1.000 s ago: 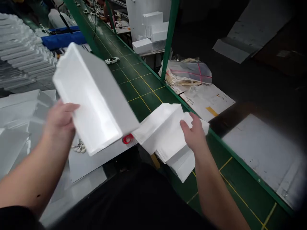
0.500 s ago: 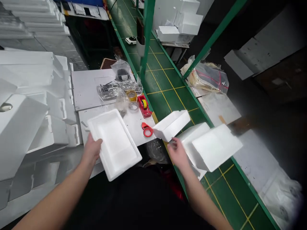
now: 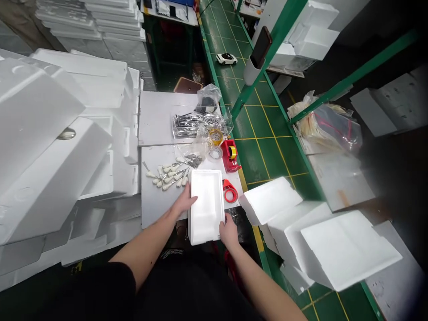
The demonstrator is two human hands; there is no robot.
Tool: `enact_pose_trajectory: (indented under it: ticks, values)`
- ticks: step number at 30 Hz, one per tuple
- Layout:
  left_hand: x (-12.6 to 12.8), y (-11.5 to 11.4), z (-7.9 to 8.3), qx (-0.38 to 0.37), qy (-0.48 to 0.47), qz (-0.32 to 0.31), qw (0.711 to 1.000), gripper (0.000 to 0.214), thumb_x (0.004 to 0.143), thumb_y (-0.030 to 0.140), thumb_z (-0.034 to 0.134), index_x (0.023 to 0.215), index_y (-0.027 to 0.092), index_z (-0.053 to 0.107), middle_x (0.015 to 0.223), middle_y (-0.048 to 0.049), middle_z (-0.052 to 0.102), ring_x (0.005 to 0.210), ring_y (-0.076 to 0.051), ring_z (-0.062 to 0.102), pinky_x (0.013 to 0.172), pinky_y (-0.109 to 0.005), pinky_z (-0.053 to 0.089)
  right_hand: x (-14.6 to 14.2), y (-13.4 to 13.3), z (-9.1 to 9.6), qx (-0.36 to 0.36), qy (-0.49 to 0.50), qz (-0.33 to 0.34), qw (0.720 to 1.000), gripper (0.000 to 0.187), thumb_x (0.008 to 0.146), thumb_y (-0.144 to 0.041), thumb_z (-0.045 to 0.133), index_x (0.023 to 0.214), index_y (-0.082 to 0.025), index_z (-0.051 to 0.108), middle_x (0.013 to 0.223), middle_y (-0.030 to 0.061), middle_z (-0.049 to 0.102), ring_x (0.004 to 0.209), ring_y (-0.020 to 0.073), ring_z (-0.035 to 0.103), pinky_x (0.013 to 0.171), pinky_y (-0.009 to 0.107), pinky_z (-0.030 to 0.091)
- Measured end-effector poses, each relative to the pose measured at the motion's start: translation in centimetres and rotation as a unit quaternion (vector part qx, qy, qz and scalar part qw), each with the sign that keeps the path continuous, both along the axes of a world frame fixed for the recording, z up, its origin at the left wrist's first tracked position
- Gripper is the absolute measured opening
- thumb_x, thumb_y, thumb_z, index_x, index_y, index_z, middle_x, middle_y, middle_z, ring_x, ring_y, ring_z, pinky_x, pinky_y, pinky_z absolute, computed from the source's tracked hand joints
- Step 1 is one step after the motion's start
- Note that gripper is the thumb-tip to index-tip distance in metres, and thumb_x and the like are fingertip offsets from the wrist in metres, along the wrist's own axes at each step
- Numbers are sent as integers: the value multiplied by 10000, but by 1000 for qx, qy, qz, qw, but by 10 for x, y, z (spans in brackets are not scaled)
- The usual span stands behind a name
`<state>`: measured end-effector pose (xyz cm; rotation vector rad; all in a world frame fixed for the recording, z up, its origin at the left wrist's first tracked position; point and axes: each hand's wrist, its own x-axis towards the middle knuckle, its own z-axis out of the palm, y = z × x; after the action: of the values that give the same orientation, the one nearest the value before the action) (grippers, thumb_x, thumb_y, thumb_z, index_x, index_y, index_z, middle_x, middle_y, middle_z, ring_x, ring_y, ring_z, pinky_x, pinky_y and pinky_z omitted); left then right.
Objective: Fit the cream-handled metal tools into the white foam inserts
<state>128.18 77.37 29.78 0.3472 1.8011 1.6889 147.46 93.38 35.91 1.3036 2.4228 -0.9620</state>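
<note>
Foam stacks [image 3: 43,151] are piled left of the tabletop [image 3: 157,209], and white-handled tools [image 3: 169,176] are laid on it. A foam tray [image 3: 205,207] is held upright at the near edge, clamped between both hands: the left hand [image 3: 183,200] on its left wall, the right hand [image 3: 229,232] low on its right wall. A red tape dispenser [image 3: 230,155] is set beyond, with loose foam trays [image 3: 334,240] at right.

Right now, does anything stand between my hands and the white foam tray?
Nothing visible does. The left hand and right hand rest directly against opposite long sides of the white foam tray. The white-handled metal tools lie beside the left hand, not between it and the tray.
</note>
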Motion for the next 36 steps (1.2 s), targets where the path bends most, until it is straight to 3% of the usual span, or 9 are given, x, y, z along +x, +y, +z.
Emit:
enact_pose_trajectory:
  ticks: [4, 9, 14, 18, 21, 25, 28, 32, 36]
  values:
    - [-3, -14, 6, -77, -47, 23, 996, 907, 811, 422, 673, 1566, 131, 264, 1626, -232, 267, 1465, -402, 335, 1180, -537, 303, -6, -3, 0, -47, 92, -18, 994, 502, 878, -242, 510, 1365, -121, 482, 1279, 166, 655, 1128, 258, 651, 1009, 382, 488]
    - [46, -32, 36, -140, 53, 130, 980, 626, 870, 369, 528, 1457, 189, 401, 1512, -178, 429, 1383, -366, 446, 1150, -556, 348, 45, 28, 33, -87, 195, -112, 971, 521, 829, -297, 622, 1336, -219, 532, 1340, 109, 604, 1071, 223, 644, 1015, 390, 501]
    - [90, 20, 73, -32, 244, -68, 967, 416, 910, 294, 495, 1323, 255, 479, 1467, -115, 458, 1358, -311, 458, 1133, -528, 393, 95, 97, 56, -194, 140, -409, 881, 573, 866, -545, 555, 1259, -130, 517, 1116, 170, 643, 759, 231, 693, 712, 461, 608]
    - [114, 65, 92, -28, 271, -128, 954, 382, 928, 260, 458, 1308, 262, 488, 1495, -113, 430, 1400, -295, 413, 1149, -540, 373, 81, 138, 47, -247, 159, -454, 841, 620, 922, -567, 461, 1286, -65, 468, 1007, 177, 644, 751, 246, 725, 641, 408, 615]
    - [116, 62, 94, -55, 256, -113, 959, 368, 924, 270, 458, 1289, 258, 505, 1492, -117, 434, 1401, -294, 415, 1133, -537, 392, 61, 138, 42, -246, 198, -459, 831, 484, 965, -398, 395, 1343, -95, 412, 1053, 173, 645, 862, 227, 739, 715, 354, 623]
    - [93, 19, 99, -90, 180, -38, 979, 378, 923, 344, 509, 1289, 248, 517, 1475, -121, 475, 1372, -298, 463, 1142, -535, 380, 55, 100, 58, -273, 266, -411, 828, 403, 956, -366, 405, 1302, -162, 448, 1074, 141, 663, 879, 219, 750, 771, 363, 628]
    - [67, -21, 118, -77, 27, 42, 996, 486, 908, 446, 588, 1348, 258, 503, 1487, -123, 495, 1381, -309, 472, 1164, -549, 358, 54, 57, 78, -309, 227, -297, 875, 358, 944, -368, 422, 1221, -151, 491, 1032, 155, 681, 735, 245, 747, 685, 419, 624]
    - [49, -55, 140, 10, -105, 36, 994, 642, 902, 569, 582, 1483, 348, 423, 1624, -72, 347, 1483, -313, 336, 1169, -516, 382, 38, 4, 91, -105, 89, -34, 990, 271, 897, -352, 503, 1024, -144, 622, 958, 190, 708, 825, 323, 728, 772, 478, 573]
    - [59, -50, 125, -4, -108, 12, 994, 774, 875, 552, 625, 1554, 359, 306, 1655, -80, 272, 1497, -348, 295, 1172, -506, 384, 30, -20, 93, 7, 3, 123, 992, 368, 884, -417, 531, 1043, -122, 684, 961, 235, 715, 931, 396, 700, 811, 526, 536]
